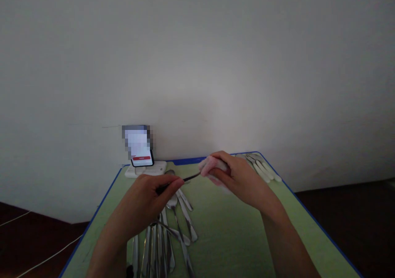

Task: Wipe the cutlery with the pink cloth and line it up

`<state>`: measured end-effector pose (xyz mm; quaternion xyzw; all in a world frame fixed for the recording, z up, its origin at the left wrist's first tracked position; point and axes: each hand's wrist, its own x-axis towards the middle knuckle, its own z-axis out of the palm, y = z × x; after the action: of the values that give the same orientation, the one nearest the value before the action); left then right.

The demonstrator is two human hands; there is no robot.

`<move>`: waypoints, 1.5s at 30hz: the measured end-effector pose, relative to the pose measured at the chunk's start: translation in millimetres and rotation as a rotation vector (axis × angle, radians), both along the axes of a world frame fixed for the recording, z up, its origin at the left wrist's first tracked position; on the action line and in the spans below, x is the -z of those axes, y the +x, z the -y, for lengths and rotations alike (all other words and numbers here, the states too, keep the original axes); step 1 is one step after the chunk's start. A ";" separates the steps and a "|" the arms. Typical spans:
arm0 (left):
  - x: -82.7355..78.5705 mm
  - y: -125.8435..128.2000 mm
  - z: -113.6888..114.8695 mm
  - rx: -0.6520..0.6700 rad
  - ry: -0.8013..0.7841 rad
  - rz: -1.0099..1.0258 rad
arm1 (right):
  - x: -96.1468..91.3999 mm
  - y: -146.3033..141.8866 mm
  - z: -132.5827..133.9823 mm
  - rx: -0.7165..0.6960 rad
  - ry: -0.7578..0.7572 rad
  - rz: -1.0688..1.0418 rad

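My left hand [163,191] pinches the handle end of a thin metal piece of cutlery [191,177], held nearly level above the table. Around its other end, my right hand [234,173] is closed on a pink and white cloth [207,165]. The cloth hides that end, so I cannot tell whether it is a spoon, a fork or a knife. Below my left hand lies a loose pile of metal cutlery, with a spoon [173,204] on top and several long handles [153,249] pointing toward me.
A green table [228,237] with a blue edge stands against a pale wall [197,64]. A phone [142,146] leans on a white stand [157,168] at the back left. Several white-handled pieces of cutlery [263,169] lie at the back right. White cables [49,256] run at the left.
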<state>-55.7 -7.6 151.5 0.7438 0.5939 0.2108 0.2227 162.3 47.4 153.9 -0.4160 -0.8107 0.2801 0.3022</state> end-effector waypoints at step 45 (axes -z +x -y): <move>7.2 -15.0 2.6 0.214 -0.282 -0.036 | 12.8 -11.3 8.8 -0.311 -0.287 0.505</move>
<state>-70.7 -10.2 144.3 0.7678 0.5390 0.0872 0.3352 151.0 38.6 141.1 -0.3817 -0.8662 0.3221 -0.0165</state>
